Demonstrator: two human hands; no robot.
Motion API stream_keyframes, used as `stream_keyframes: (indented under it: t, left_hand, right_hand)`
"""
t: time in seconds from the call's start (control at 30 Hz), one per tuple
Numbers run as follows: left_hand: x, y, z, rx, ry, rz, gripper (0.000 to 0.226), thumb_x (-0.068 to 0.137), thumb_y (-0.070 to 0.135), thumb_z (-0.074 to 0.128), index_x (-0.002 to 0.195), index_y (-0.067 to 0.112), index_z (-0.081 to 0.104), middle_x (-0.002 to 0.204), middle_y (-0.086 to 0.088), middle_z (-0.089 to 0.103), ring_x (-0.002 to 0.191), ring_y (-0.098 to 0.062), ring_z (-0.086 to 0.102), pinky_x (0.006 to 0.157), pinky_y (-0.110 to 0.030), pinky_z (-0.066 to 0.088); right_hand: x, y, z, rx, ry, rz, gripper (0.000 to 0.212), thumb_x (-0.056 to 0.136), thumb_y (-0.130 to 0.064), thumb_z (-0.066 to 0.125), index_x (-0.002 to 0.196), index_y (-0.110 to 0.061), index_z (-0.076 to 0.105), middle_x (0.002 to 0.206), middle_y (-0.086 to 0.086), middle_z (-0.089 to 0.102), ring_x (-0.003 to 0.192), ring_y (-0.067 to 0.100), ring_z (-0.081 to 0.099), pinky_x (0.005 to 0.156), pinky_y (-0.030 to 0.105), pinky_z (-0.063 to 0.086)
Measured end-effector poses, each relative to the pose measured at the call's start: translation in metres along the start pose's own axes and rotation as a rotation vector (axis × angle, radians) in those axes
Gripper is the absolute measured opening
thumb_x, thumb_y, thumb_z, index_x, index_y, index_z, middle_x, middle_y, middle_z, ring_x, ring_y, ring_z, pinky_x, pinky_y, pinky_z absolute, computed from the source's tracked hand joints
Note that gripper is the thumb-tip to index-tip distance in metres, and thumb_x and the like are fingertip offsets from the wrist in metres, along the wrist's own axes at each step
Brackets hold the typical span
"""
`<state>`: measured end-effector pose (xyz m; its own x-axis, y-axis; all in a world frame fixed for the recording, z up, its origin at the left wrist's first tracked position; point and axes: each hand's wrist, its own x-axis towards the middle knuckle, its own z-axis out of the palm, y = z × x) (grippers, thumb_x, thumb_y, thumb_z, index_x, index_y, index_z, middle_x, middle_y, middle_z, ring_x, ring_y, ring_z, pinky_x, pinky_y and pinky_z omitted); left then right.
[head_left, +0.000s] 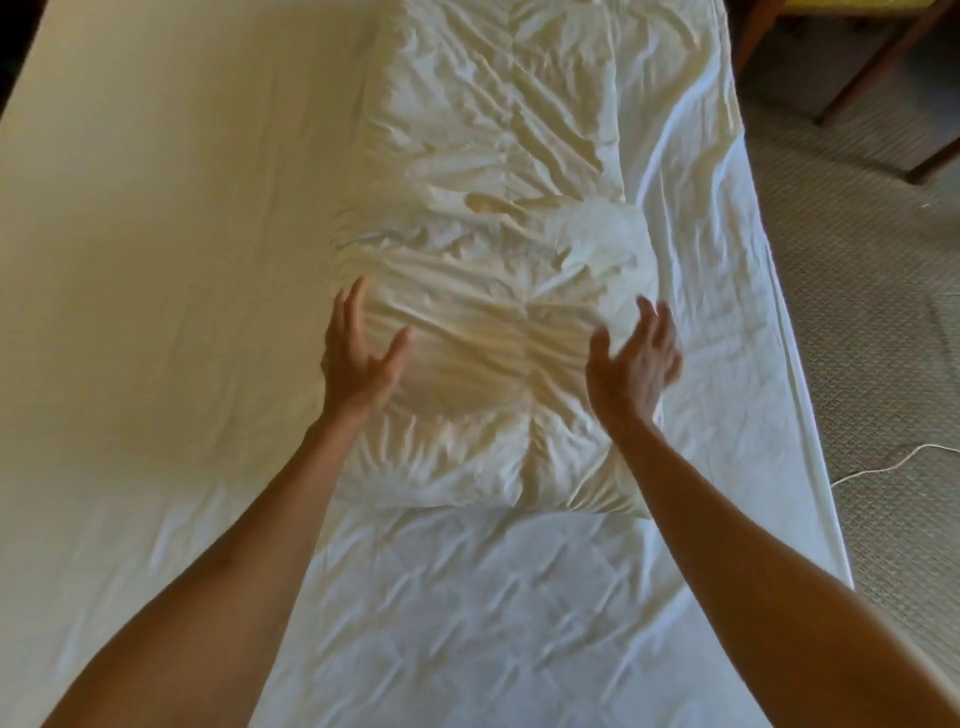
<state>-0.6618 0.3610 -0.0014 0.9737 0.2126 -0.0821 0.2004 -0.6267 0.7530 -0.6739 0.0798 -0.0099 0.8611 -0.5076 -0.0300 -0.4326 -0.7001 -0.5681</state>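
Observation:
A wrinkled white folded duvet (498, 249) lies lengthwise on a bed covered with a white sheet (467, 597). My left hand (358, 358) is at the duvet's left edge, fingers straight and spread, thumb out. My right hand (634, 358) is over its right side, fingers straight, slightly blurred. Both hands hold nothing. I cannot tell whether the palms touch the fabric.
The bed's right edge (810, 415) drops to a grey carpet (872, 322). A white cord (883, 465) lies on the carpet. Wooden furniture legs (862, 78) stand at the top right. The left half of the bed (156, 234) is smooth sheet.

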Motion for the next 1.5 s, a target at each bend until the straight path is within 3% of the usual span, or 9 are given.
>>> stream_keyframes:
  t: [0.17, 0.3, 0.47, 0.6, 0.93, 1.2, 1.3, 1.4, 1.5]
  left_hand:
    - [0.117, 0.038, 0.033, 0.345, -0.241, 0.250, 0.074, 0.084, 0.069, 0.043, 0.150, 0.048, 0.019, 0.164, 0.006, 0.003, 0.151, -0.021, -0.001, 0.111, -0.067, 0.002]
    - [0.167, -0.013, 0.074, 0.675, -0.182, 0.358, 0.074, 0.085, 0.072, 0.032, 0.152, 0.041, 0.019, 0.164, 0.003, 0.007, 0.151, -0.016, 0.001, 0.108, -0.072, -0.001]
    - [0.211, -0.056, 0.111, 0.624, -0.029, 0.096, 0.081, 0.090, 0.070, 0.027, 0.156, 0.025, 0.012, 0.165, -0.001, 0.005, 0.151, -0.020, -0.001, 0.110, -0.070, 0.000]
    - [0.224, -0.081, 0.137, 0.592, 0.032, 0.089, 0.091, 0.084, 0.069, 0.023, 0.156, 0.014, 0.013, 0.164, -0.004, 0.011, 0.151, -0.023, 0.006, 0.112, -0.067, 0.002]
    - [0.243, -0.100, 0.174, 0.668, 0.149, 0.112, 0.096, 0.081, 0.074, 0.012, 0.154, 0.011, 0.021, 0.161, -0.009, 0.019, 0.148, -0.026, 0.016, 0.111, -0.064, 0.006]
    - [0.243, -0.103, 0.179, 0.639, 0.238, 0.157, 0.074, 0.090, 0.052, 0.022, 0.152, 0.014, 0.026, 0.161, -0.004, 0.023, 0.148, -0.021, 0.017, 0.111, -0.065, 0.007]
    - [0.245, -0.093, 0.173, 0.661, 0.186, 0.157, 0.065, 0.096, 0.045, 0.017, 0.152, 0.015, 0.028, 0.161, 0.000, 0.024, 0.148, -0.015, 0.018, 0.112, -0.067, 0.006]
    - [0.242, -0.065, 0.154, 0.650, 0.114, 0.070, 0.057, 0.099, 0.037, 0.022, 0.152, 0.017, 0.029, 0.160, 0.002, 0.027, 0.148, -0.016, 0.016, 0.110, -0.071, 0.001]
    - [0.204, -0.023, 0.157, 0.561, 0.059, 0.235, 0.057, 0.099, 0.036, 0.022, 0.154, 0.020, 0.023, 0.158, -0.002, 0.032, 0.148, -0.021, 0.021, 0.112, -0.067, 0.004]
  right_hand:
    - [0.099, -0.053, 0.041, -0.292, -0.219, -0.417, 0.059, 0.098, -0.058, 0.028, 0.153, -0.040, 0.016, 0.165, -0.003, 0.001, 0.152, 0.023, -0.003, 0.116, 0.055, -0.011]
    - [0.135, -0.001, 0.087, -0.421, -0.351, -0.423, 0.065, 0.095, -0.065, 0.015, 0.154, -0.037, 0.014, 0.164, -0.007, 0.011, 0.151, 0.016, 0.002, 0.117, 0.060, -0.007]
    - [0.178, 0.035, 0.130, -0.393, -0.293, -0.365, 0.075, 0.094, -0.066, 0.020, 0.155, -0.024, 0.014, 0.164, -0.006, 0.010, 0.151, 0.015, 0.000, 0.120, 0.055, 0.000]
    - [0.206, 0.058, 0.166, -0.310, -0.284, -0.335, 0.083, 0.091, -0.067, 0.023, 0.157, -0.019, 0.008, 0.165, -0.001, 0.006, 0.152, 0.021, 0.002, 0.121, 0.053, 0.005]
    - [0.235, 0.084, 0.203, -0.243, -0.177, -0.355, 0.079, 0.090, -0.056, 0.026, 0.155, -0.011, 0.021, 0.162, 0.007, 0.020, 0.150, 0.027, 0.014, 0.120, 0.048, 0.011]
    - [0.240, 0.092, 0.204, -0.192, -0.127, -0.379, 0.065, 0.097, -0.047, 0.015, 0.155, -0.017, 0.023, 0.162, 0.002, 0.022, 0.151, 0.025, 0.013, 0.121, 0.045, 0.012]
    - [0.247, 0.075, 0.192, -0.238, -0.132, -0.304, 0.065, 0.094, -0.045, 0.014, 0.149, -0.018, 0.035, 0.157, 0.001, 0.034, 0.148, 0.025, 0.020, 0.119, 0.048, 0.018]
    - [0.242, 0.023, 0.172, -0.266, -0.165, -0.150, 0.054, 0.099, -0.036, 0.019, 0.140, -0.013, 0.046, 0.151, 0.005, 0.042, 0.147, 0.026, 0.020, 0.118, 0.054, 0.013]
    - [0.187, -0.032, 0.167, -0.192, -0.204, -0.463, 0.055, 0.102, -0.034, 0.020, 0.153, -0.016, 0.028, 0.162, -0.001, 0.023, 0.151, 0.021, 0.007, 0.121, 0.050, 0.004]
